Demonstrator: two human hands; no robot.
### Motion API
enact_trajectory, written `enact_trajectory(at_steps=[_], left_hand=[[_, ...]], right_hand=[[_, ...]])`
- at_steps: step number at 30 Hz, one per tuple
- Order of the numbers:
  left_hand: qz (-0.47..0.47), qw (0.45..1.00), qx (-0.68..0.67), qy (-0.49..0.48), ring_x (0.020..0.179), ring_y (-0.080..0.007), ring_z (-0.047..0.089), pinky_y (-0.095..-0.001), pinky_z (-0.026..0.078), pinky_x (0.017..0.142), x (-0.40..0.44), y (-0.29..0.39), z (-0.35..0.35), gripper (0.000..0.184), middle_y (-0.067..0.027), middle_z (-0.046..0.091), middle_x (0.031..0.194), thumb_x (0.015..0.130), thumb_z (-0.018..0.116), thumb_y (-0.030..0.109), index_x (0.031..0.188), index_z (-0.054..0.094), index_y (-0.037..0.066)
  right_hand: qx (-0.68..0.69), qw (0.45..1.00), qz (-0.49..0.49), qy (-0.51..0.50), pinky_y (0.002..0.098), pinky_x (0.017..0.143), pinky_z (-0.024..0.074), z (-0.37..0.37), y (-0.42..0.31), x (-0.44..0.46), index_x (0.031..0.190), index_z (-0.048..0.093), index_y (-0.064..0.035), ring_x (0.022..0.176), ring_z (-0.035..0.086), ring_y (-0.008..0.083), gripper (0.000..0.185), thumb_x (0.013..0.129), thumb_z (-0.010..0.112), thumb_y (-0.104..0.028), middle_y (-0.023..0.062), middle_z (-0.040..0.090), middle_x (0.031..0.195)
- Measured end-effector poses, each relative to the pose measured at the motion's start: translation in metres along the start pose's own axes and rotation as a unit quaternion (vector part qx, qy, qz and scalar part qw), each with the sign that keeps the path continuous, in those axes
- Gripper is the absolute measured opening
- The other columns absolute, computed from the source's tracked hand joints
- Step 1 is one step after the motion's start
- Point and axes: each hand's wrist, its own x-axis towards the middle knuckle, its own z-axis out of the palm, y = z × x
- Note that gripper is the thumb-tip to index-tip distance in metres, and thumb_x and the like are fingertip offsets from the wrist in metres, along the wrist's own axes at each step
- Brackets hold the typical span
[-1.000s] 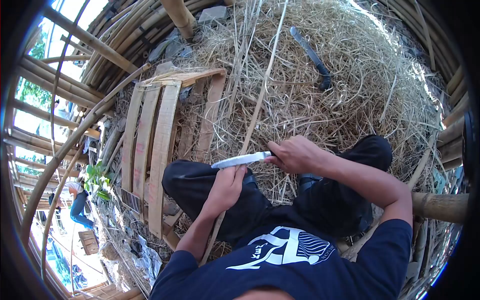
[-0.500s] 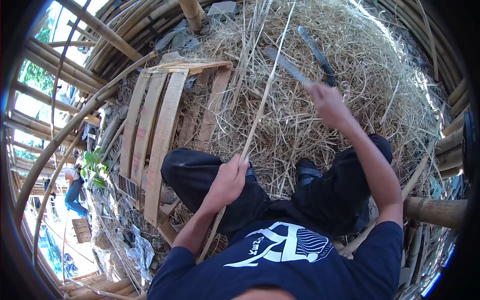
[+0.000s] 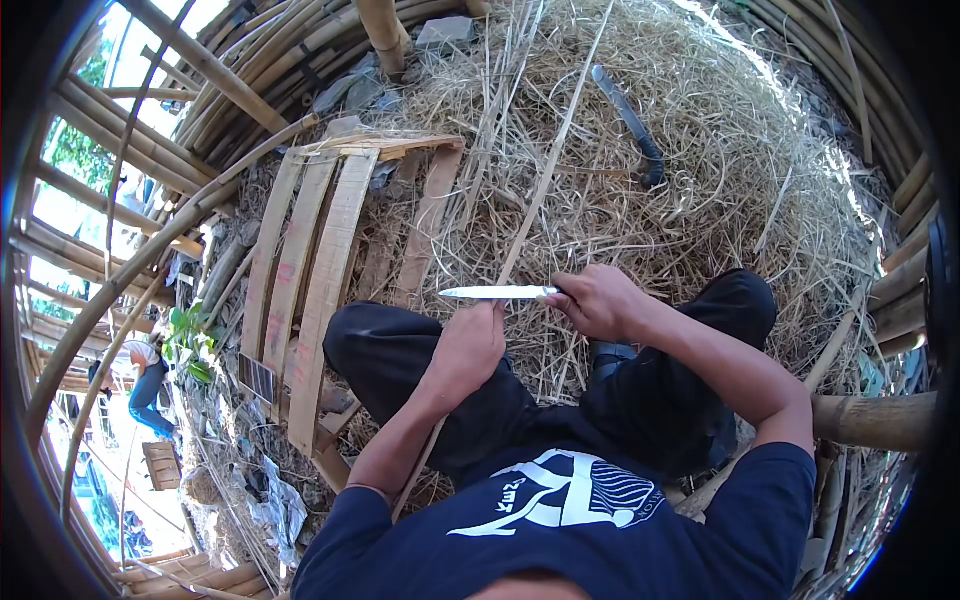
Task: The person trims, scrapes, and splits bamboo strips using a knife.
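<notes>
My left hand (image 3: 466, 350) is closed around a long thin bamboo strip (image 3: 545, 185), which runs from beside my left arm up over the straw. The handle of a knife (image 3: 495, 293) is gripped in my right hand (image 3: 600, 303). Its bright blade points left and lies across the strip, just above my left fingers. Both hands are above my crossed legs. Farther up, a second blade with a dark curved handle (image 3: 640, 135) rests on the straw.
A slatted wooden crate (image 3: 325, 290) stands at the left, with green leaves (image 3: 190, 345) beyond it. Straw (image 3: 720, 190) covers the ground ahead. Bamboo poles (image 3: 875, 421) surround the spot. Another person (image 3: 148, 385) is outside at the far left.
My right hand swung the knife forward along the strip, then came back to my left hand. The blade is again across the strip. My left hand stayed on it.
</notes>
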Motion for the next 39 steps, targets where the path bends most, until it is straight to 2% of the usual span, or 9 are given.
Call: enact_trajectory(at_steps=[13,14,15,16,18,23,29,32,39], left_hand=[[0.011,1.0,0.011,0.025,0.07,-0.0472,0.058,-0.0549,0.043,0.063,0.005,-0.003,-0.008,0.028,-0.0307,0.057,0.071,0.098,0.041,0.018,0.09,0.053,-0.006],[-0.002,0.999,0.035,0.039,0.07,-0.0464,0.058,-0.0533,0.043,0.061,0.003,0.001,-0.014,0.022,-0.0299,0.057,0.07,0.098,0.042,0.015,0.093,0.051,-0.004],[-0.008,0.999,0.038,0.025,0.07,-0.0464,0.058,-0.0533,0.043,0.061,-0.021,-0.002,-0.011,0.022,-0.0299,0.057,0.07,0.098,0.042,0.015,0.093,0.051,-0.004],[-0.03,0.999,-0.005,0.008,0.07,-0.0459,0.058,-0.0522,0.043,0.06,-0.053,-0.008,-0.009,0.021,-0.0291,0.057,0.07,0.098,0.042,0.014,0.093,0.051,-0.004],[-0.052,0.998,-0.023,0.008,0.071,-0.0455,0.058,-0.0512,0.042,0.059,-0.062,-0.017,-0.029,0.019,-0.0283,0.057,0.07,0.098,0.043,0.013,0.093,0.051,-0.003],[-0.032,0.989,-0.136,0.046,0.054,-0.0356,0.055,-0.0394,0.039,0.051,-0.047,-0.005,-0.023,0.024,-0.0192,0.052,0.06,0.099,0.045,0.018,0.089,0.052,-0.003],[-0.023,0.994,-0.098,0.044,0.063,-0.0415,0.056,-0.0414,0.04,0.054,-0.02,-0.001,-0.025,0.022,-0.022,0.054,0.064,0.099,0.045,0.017,0.095,0.052,-0.004],[0.007,0.993,-0.114,0.038,0.069,-0.0444,0.056,-0.0462,0.04,0.056,-0.015,-0.002,-0.02,0.02,-0.0246,0.056,0.068,0.098,0.046,0.016,0.093,0.05,-0.003],[0.013,0.997,-0.068,0.024,0.072,-0.0479,0.055,-0.0524,0.038,0.061,-0.012,0.001,-0.012,0.018,-0.0275,0.055,0.069,0.097,0.045,0.015,0.095,0.049,-0.002]], right_hand=[[-0.159,0.986,-0.042,0.036,0.0416,0.046,0.0428,-0.015,0.031,0.031,0.078,0.055,-0.008,0.048,0.056,0.0292,0.042,0.095,0.045,-0.045,0.0109,0.055,0.055],[-0.134,0.99,0.032,0.017,0.04,0.053,0.0474,-0.004,0.061,0.041,0.087,0.059,-0.01,0.062,0.061,0.0324,0.022,0.091,0.048,-0.028,0.016,0.059,0.068],[-0.153,0.931,0.33,0.032,0.0398,0.067,0.0526,-0.037,0.083,0.05,0.095,0.063,-0.0091,0.078,0.064,0.031,0.019,0.087,0.049,-0.019,0.0181,0.064,0.082],[-0.262,0.945,0.073,0.179,0.0443,0.07,0.054,-0.057,0.202,0.019,0.095,0.061,-0.0044,0.076,0.066,0.0325,0.027,0.094,0.042,-0.023,0.0172,0.066,0.082],[-0.063,0.849,0.37,0.372,0.0391,0.054,0.0506,-0.127,0.149,0.017,0.1,0.058,-0.0043,0.055,0.06,0.0219,0.041,0.101,0.035,-0.038,0.0107,0.059,0.064],[-0.023,0.916,0.28,0.285,0.0319,0.04,0.0367,-0.097,0.081,0.033,0.099,0.057,-0.005,0.041,0.042,0.0131,0.032,0.101,0.041,-0.033,0.0052,0.053,0.057],[0.044,0.985,0.153,0.063,0.0451,0.052,0.0427,-0.045,-0.006,0.011,0.097,0.053,-0.0018,0.049,0.053,0.0325,0.032,0.099,0.044,-0.033,0.0162,0.053,0.059],[0.012,0.994,0.039,0.097,0.0501,0.056,0.0427,-0.021,-0.003,0.01,0.095,0.051,-0.0022,0.057,0.056,0.0409,0.035,0.099,0.041,-0.035,0.0194,0.055,0.061],[-0.013,1.0,0.001,0.006,0.0526,0.053,0.0415,-0.014,-0.021,0.011,0.088,0.048,-0.0041,0.055,0.055,0.0432,0.036,0.098,0.042,-0.038,0.0195,0.052,0.054]])
